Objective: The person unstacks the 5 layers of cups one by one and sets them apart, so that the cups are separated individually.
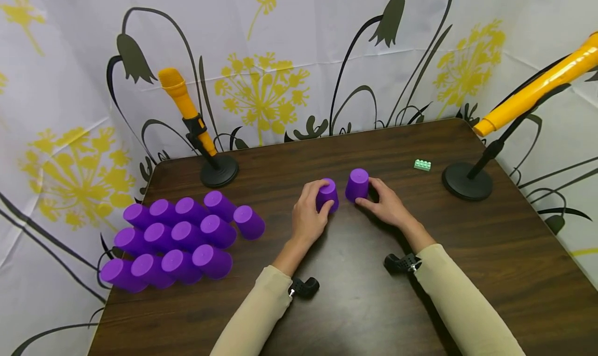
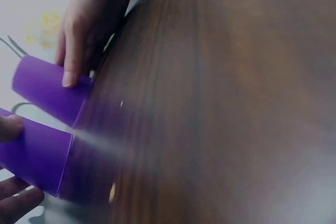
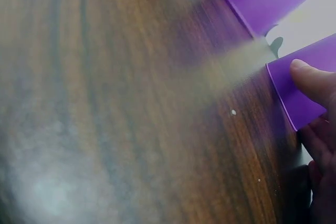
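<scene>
Two purple cups stand upside down side by side on the table, a narrow gap between them. My left hand (image 1: 308,214) holds the left cup (image 1: 329,192), thumb at the near side and fingers round the back. Around the right cup (image 1: 357,183) my right hand (image 1: 390,206) has its thumb in front and fingers at the far right side. In the left wrist view, the left cup (image 2: 37,153) sits rim down with the thumb on its wall. The right wrist view has the right thumb pressed on the right cup (image 3: 304,95).
Several more upturned purple cups (image 1: 187,235) stand in rows on the left of the wooden table (image 1: 355,304). A yellow microphone on a stand (image 1: 219,170) is at the back left, another stand (image 1: 467,181) at the right. A mint-green toy brick (image 1: 422,165) lies at the back right.
</scene>
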`<action>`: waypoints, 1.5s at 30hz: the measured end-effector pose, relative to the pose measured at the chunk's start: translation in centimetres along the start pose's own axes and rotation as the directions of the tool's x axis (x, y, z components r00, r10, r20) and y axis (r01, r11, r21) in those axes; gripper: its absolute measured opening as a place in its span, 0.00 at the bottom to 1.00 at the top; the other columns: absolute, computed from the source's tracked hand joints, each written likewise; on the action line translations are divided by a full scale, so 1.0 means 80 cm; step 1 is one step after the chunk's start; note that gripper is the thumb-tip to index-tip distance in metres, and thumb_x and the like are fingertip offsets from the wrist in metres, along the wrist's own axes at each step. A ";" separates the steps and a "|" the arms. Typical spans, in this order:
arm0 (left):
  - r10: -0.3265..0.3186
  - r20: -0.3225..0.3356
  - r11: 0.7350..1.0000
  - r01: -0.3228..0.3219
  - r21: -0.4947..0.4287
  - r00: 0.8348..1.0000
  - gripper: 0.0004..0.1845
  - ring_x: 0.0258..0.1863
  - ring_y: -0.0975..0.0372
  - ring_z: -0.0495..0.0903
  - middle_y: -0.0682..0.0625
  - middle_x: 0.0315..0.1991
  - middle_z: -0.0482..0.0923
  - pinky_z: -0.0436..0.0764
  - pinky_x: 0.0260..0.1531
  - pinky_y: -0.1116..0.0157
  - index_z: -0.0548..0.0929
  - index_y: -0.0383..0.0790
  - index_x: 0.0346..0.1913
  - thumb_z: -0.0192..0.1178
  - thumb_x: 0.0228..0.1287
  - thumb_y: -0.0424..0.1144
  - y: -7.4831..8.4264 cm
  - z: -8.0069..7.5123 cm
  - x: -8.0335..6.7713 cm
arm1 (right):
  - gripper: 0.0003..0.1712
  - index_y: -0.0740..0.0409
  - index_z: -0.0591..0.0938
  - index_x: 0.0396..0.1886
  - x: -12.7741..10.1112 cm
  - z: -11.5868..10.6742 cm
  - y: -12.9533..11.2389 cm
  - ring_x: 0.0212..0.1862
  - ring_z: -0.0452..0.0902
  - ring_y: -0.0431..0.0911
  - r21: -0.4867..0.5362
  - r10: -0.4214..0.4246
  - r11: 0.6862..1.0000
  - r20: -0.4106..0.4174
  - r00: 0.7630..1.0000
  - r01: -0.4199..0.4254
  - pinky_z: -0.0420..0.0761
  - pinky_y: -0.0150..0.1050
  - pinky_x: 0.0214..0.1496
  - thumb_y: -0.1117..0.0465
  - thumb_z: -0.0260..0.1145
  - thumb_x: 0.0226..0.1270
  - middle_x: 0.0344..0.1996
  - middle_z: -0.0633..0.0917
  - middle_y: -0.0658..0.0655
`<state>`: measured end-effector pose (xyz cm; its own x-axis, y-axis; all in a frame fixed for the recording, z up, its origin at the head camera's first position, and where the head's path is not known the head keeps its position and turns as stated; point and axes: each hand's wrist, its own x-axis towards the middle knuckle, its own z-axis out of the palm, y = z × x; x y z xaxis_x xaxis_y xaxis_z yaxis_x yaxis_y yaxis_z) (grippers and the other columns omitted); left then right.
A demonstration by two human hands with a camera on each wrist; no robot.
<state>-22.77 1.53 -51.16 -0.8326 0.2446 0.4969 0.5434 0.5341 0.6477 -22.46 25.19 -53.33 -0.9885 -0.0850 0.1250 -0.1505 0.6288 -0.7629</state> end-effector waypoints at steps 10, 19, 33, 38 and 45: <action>-0.014 -0.038 0.994 0.018 0.105 0.999 0.23 0.51 0.57 0.81 0.52 0.58 0.76 0.82 0.42 0.55 0.76 0.48 0.56 0.71 0.59 0.36 0.005 -0.106 -0.090 | 0.38 0.65 0.68 0.68 -0.001 0.001 -0.002 0.68 0.65 0.60 0.001 0.007 1.000 0.018 1.000 -0.007 0.60 0.59 0.69 0.53 0.70 0.64 0.64 0.73 0.66; -0.126 -0.135 0.968 0.151 0.198 0.983 0.27 0.53 0.53 0.80 0.48 0.59 0.74 0.81 0.44 0.52 0.75 0.44 0.58 0.72 0.56 0.30 -0.014 -0.167 -0.149 | 0.38 0.65 0.69 0.68 -0.001 0.001 0.000 0.67 0.66 0.60 0.013 -0.016 1.000 0.009 1.000 0.016 0.61 0.58 0.69 0.53 0.71 0.64 0.63 0.73 0.66; -0.173 -0.222 0.948 0.223 0.229 0.960 0.27 0.49 0.47 0.79 0.44 0.54 0.73 0.79 0.40 0.46 0.73 0.39 0.55 0.71 0.54 0.28 -0.023 -0.173 -0.160 | 0.38 0.65 0.69 0.68 -0.002 0.001 -0.001 0.67 0.66 0.61 0.006 -0.027 1.000 0.010 1.000 0.027 0.60 0.59 0.69 0.53 0.71 0.64 0.63 0.74 0.67; -0.155 -0.226 0.950 0.208 0.233 0.962 0.25 0.52 0.47 0.78 0.44 0.56 0.74 0.78 0.42 0.46 0.73 0.38 0.53 0.71 0.54 0.27 -0.025 -0.173 -0.161 | 0.38 0.65 0.69 0.68 -0.003 0.002 -0.002 0.67 0.66 0.61 -0.005 -0.026 1.000 0.003 1.000 0.026 0.61 0.59 0.68 0.53 0.71 0.64 0.63 0.74 0.67; -0.159 -0.222 0.947 0.212 0.241 0.962 0.24 0.51 0.47 0.78 0.43 0.56 0.73 0.78 0.42 0.46 0.73 0.38 0.53 0.70 0.55 0.27 -0.025 -0.173 -0.160 | 0.37 0.66 0.71 0.66 -0.001 0.007 -0.011 0.65 0.68 0.61 -0.080 -0.045 0.996 -0.011 0.999 0.044 0.64 0.58 0.66 0.53 0.72 0.63 0.62 0.75 0.67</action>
<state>-11.72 -13.82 -50.81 -0.8639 -0.0293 0.5027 0.3120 0.7525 0.5800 -22.26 24.18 -53.02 -0.9806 -0.1044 0.1659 -0.1919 0.6840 -0.7037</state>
